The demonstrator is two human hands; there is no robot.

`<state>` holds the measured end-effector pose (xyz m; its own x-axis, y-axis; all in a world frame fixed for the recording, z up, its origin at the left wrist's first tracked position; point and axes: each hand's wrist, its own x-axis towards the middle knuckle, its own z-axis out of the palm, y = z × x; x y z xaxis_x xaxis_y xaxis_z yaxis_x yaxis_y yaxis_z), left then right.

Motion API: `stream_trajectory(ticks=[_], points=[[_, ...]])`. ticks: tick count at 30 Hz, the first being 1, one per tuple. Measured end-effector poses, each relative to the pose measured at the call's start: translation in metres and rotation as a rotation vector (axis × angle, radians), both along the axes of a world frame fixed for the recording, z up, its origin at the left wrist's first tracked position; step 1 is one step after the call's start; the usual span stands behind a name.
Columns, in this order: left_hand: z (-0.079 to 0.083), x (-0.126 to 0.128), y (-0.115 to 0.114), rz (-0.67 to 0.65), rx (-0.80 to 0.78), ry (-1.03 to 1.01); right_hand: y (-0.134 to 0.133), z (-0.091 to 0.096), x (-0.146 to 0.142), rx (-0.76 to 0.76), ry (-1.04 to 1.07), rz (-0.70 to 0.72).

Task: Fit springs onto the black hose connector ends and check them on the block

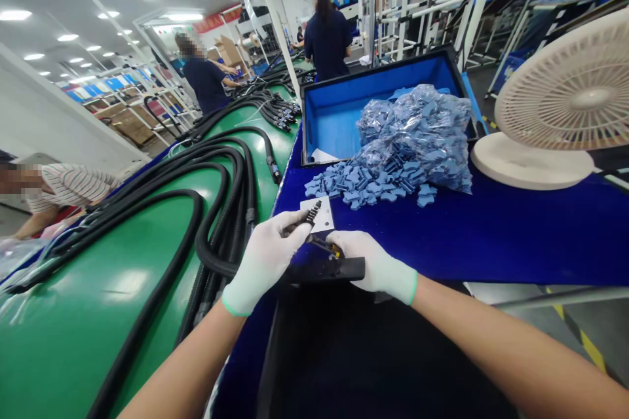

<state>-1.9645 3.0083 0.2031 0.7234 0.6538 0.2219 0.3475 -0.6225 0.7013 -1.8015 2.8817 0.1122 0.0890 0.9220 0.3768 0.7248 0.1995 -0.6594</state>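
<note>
My left hand (263,262) wears a white glove and is closed round the ribbed black end (310,215) of a hose or cable, near the front of the blue table (491,236). My right hand (373,263), also gloved, grips a black tool with a yellow part (334,262), pressed up against that hose end. Just beyond the hands lies a small white card (325,216). Behind it is a heap of small blue plastic parts (363,183), spilling from a clear bag (417,131).
A blue bin (334,111) holds the bag's far side. A cream desk fan (565,105) stands at the right. Black hoses (216,209) lie along the green conveyor (73,327) on the left. Other people work at the far end and left edge.
</note>
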Motion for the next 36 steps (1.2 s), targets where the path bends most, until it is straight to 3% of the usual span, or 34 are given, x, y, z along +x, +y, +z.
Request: stream_trajectory(ticks=[4,7,8,12,14,16,19,22,25,29,33,35,36], points=[[0.004,0.003,0.005,-0.068,-0.008,0.009,0.002,0.002,0.0,0.005,-0.023,0.001],[0.001,0.006,0.01,-0.125,-0.209,-0.051,-0.014,0.012,0.006,-0.015,-0.103,0.044],[-0.002,0.007,0.011,-0.14,-0.324,-0.119,-0.02,0.015,0.01,-0.053,-0.152,-0.005],[-0.016,0.01,0.015,-0.221,-0.706,-0.356,-0.044,0.021,0.025,-0.166,-0.305,-0.435],[-0.017,0.01,0.013,-0.253,-0.789,-0.387,-0.051,0.021,0.027,-0.143,-0.139,-0.415],[-0.013,0.008,0.009,-0.241,-0.741,-0.357,-0.052,0.019,0.021,-0.141,0.228,-0.215],[-0.004,0.002,-0.002,-0.213,-0.39,-0.154,-0.045,0.011,0.002,-0.101,0.732,-0.013],[-0.001,-0.004,-0.014,-0.33,-0.07,0.06,-0.034,0.005,-0.016,0.009,0.886,-0.018],[-0.004,-0.008,-0.023,-0.41,0.079,0.158,-0.028,0.004,-0.025,0.035,0.903,-0.019],[-0.01,-0.012,-0.023,-0.442,0.172,0.169,-0.024,0.004,-0.027,0.033,0.968,0.067],[-0.015,-0.02,-0.013,-0.6,0.23,0.159,-0.018,0.004,-0.029,-0.059,1.105,0.168],[-0.021,-0.016,-0.015,-0.583,0.06,0.094,-0.025,0.01,-0.029,-0.039,1.108,0.208],[-0.027,-0.005,-0.018,-0.493,-0.108,0.02,-0.033,0.014,-0.026,0.006,1.07,0.196]])
